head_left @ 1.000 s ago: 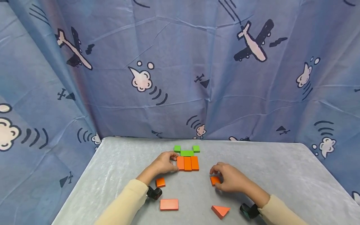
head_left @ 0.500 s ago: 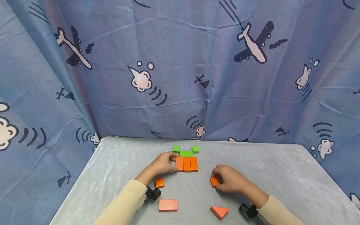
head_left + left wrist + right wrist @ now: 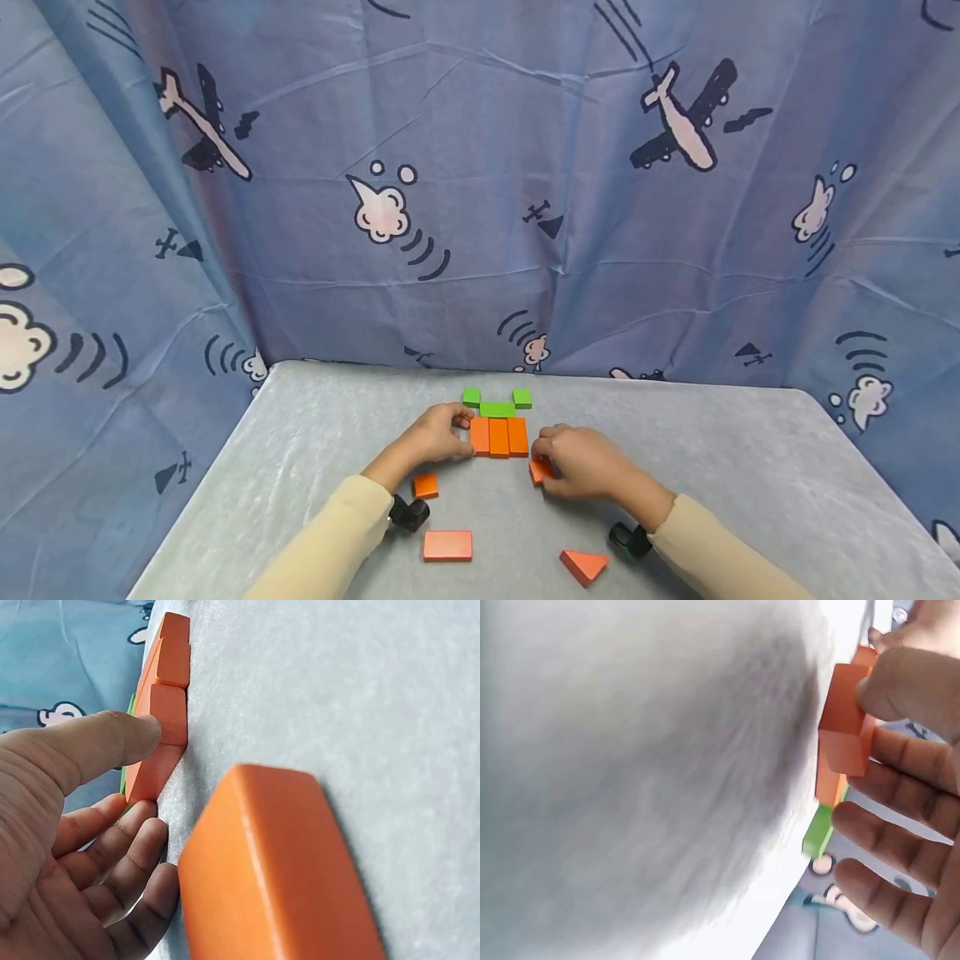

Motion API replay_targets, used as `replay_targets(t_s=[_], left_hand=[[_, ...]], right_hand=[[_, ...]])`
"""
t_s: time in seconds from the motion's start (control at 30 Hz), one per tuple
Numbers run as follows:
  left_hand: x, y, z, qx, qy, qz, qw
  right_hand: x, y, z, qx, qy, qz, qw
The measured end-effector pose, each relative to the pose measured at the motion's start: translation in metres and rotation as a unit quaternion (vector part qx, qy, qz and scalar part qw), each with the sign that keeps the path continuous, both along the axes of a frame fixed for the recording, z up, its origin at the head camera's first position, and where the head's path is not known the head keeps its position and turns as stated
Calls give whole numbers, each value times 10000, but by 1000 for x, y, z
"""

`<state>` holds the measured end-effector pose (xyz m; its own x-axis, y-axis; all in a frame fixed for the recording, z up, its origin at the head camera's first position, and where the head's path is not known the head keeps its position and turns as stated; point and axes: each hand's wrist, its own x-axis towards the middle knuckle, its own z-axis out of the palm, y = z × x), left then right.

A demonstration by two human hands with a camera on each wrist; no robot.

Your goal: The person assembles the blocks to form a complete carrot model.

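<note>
Three orange rectangular blocks (image 3: 498, 437) lie side by side on the table. My left hand (image 3: 435, 433) grips the left block of that row, thumb (image 3: 142, 735) on its near end and fingers toward its far end. A smaller orange block (image 3: 539, 472) is pinched between the thumb and fingers of my right hand (image 3: 585, 461), just off the row's near right corner. In the right wrist view this small block (image 3: 845, 712) overlaps the row behind it; whether they touch is unclear. Beyond the row lie a green rectangular block (image 3: 498, 410) and two small green blocks (image 3: 522, 398).
Another small orange block (image 3: 425, 486) lies by my left wrist. Nearer the front are a salmon rectangular block (image 3: 447, 546) and a red-orange triangular block (image 3: 584, 567). A blue curtain (image 3: 480, 208) with printed airplanes hangs behind the grey-white cloth-covered table (image 3: 712, 467).
My right hand has closed on the small orange block and carried it left and slightly away, toward the orange row. The left hand stays at the row's left end.
</note>
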<state>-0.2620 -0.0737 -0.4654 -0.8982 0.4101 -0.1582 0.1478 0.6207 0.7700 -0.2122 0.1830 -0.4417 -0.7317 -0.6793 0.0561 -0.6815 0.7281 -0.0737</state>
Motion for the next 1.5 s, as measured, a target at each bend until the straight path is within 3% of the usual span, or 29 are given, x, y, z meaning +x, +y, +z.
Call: replay_targets(t_s=[0.23,0.53,0.9,1.33,1.5], left_hand=[[-1,3,-2,-71,74,-24,9999],[-2,2,-3,-55,23,17,10000],[-4,2,-4,-5,121,8,9999],[0,-1,-2,-182,195,-95,9996],[3,-5,-3,-41,476,-115,9988]], right_hand=[[-7,-21,-2,151,166,257,9994],[-12,-37,-3,81,91,115,9999],[-16,-38,-7,-277,-200,-226,9992],[-11,-35,-11,-484,-258,-127,9984],[-10,-34,-12,-473,-183,-252,9984]])
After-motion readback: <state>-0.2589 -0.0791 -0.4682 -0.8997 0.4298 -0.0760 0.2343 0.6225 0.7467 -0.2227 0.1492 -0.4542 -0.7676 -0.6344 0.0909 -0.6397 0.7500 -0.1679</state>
